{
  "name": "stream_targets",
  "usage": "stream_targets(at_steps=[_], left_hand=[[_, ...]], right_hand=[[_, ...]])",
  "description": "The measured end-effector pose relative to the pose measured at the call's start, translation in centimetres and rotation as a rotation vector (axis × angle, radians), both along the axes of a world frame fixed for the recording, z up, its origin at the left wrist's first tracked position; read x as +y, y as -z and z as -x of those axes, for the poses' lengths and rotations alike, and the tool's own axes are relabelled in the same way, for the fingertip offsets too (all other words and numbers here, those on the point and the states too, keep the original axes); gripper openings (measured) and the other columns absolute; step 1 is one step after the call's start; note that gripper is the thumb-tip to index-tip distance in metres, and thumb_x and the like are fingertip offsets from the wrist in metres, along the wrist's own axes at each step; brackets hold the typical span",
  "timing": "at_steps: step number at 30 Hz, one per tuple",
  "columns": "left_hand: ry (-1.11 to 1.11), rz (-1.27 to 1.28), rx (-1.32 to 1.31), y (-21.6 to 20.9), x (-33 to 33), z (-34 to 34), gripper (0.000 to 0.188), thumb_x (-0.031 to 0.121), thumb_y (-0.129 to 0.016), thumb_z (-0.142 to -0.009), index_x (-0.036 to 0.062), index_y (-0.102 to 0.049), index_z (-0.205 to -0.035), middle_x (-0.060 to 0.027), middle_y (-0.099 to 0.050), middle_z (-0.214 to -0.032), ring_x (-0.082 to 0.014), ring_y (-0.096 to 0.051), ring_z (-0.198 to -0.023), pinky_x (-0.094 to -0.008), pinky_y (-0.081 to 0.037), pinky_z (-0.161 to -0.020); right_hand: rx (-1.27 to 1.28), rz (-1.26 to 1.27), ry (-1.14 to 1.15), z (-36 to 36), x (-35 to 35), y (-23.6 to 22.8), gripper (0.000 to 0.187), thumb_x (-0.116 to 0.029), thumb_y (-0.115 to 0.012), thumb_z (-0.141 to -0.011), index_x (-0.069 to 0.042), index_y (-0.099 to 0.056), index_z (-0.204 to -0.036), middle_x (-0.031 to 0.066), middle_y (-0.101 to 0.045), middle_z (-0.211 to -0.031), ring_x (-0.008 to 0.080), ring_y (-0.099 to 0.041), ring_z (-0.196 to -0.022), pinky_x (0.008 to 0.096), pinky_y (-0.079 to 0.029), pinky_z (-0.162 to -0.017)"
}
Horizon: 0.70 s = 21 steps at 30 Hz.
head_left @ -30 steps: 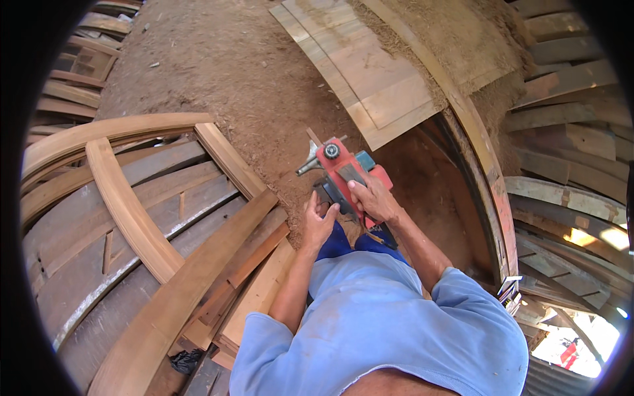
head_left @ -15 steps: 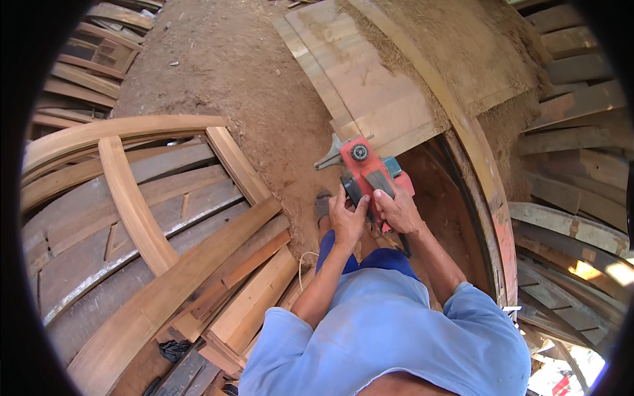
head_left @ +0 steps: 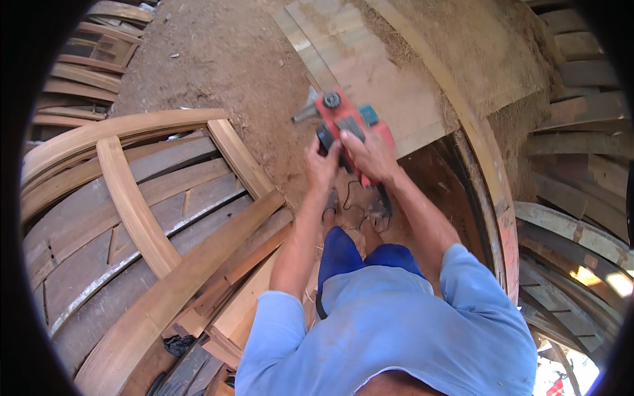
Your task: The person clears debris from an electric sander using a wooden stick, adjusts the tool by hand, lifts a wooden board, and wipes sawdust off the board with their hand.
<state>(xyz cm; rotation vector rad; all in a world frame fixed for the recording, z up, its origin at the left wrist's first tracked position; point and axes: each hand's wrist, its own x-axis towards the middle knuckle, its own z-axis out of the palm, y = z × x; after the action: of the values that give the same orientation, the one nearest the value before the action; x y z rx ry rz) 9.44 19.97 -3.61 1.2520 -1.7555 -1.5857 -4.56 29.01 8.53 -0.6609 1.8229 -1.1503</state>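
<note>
Both my hands hold a red electric hand planer (head_left: 331, 112) with a black knob, a teal part on its right side and a grey metal guide jutting out on the left. The fingers of my left hand (head_left: 321, 162) close round the dark part on its left side. Wrapped over the grip from the right is my right hand (head_left: 372, 153), thumb along the top. A dark cord (head_left: 349, 191) hangs from the tool toward my feet. The planer is held in the air, its far end overlapping the near edge of a pale wooden board (head_left: 389, 86).
At left, a wooden frame (head_left: 135, 204) lies over weathered planks, with cut lumber (head_left: 247, 297) beside me. A long curved beam (head_left: 485, 142) runs down the right of the board. Stacked boards (head_left: 574, 142) line the far right. Brown ground (head_left: 218, 59) stretches ahead, scattered with shavings.
My two hands have carried the planer forward and slightly left, stretching my arms out. More of my legs, feet and the cord now shows below it.
</note>
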Motion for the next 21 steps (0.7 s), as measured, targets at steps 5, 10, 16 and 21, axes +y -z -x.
stream_targets(at_steps=[5,10,16,21], left_hand=[[0.075,-0.091,0.108,-3.4,-5.3,4.2,0.040,0.032,-0.078,-0.091,0.0042,-0.071,-0.119,-0.0114,-0.078,-0.095,-0.0190,-0.072,-0.080,-0.0360,-0.056,-0.075],[0.052,0.052,-0.018,-1.8,-0.7,1.0,0.044,0.034,-0.079,-0.089,0.0058,-0.070,-0.122,-0.0181,-0.073,-0.098,-0.0286,-0.070,-0.089,-0.0409,-0.055,-0.080],[0.072,0.034,-0.130,-2.7,12.0,-3.9,0.051,0.031,-0.081,-0.087,0.0094,-0.066,-0.131,-0.0197,-0.065,-0.095,-0.0333,-0.066,-0.089,-0.0436,-0.054,-0.082],[-0.001,-0.047,-0.015,-1.4,10.5,-3.4,0.051,0.031,-0.081,-0.089,0.0079,-0.066,-0.132,-0.0130,-0.063,-0.090,-0.0260,-0.065,-0.085,-0.0393,-0.053,-0.077]], right_hand=[[0.353,0.261,-0.067,3.4,-5.1,1.9,0.048,-0.045,-0.054,-0.101,-0.001,-0.061,-0.085,0.0094,-0.057,-0.064,0.0213,-0.058,-0.060,0.0389,-0.046,-0.058],[0.063,0.071,0.005,0.3,-0.3,0.2,0.051,-0.046,-0.057,-0.098,0.004,-0.064,-0.096,0.0161,-0.066,-0.074,0.0280,-0.067,-0.070,0.0443,-0.051,-0.066],[-0.033,-0.028,0.017,-4.6,11.8,1.4,0.056,-0.048,-0.062,-0.095,0.004,-0.062,-0.115,0.0237,-0.067,-0.093,0.0337,-0.069,-0.089,0.0459,-0.053,-0.078],[0.042,-0.044,0.028,-4.1,10.0,1.2,0.060,-0.050,-0.061,-0.094,0.008,-0.063,-0.110,0.0305,-0.068,-0.097,0.0419,-0.070,-0.093,0.0475,-0.053,-0.079]])
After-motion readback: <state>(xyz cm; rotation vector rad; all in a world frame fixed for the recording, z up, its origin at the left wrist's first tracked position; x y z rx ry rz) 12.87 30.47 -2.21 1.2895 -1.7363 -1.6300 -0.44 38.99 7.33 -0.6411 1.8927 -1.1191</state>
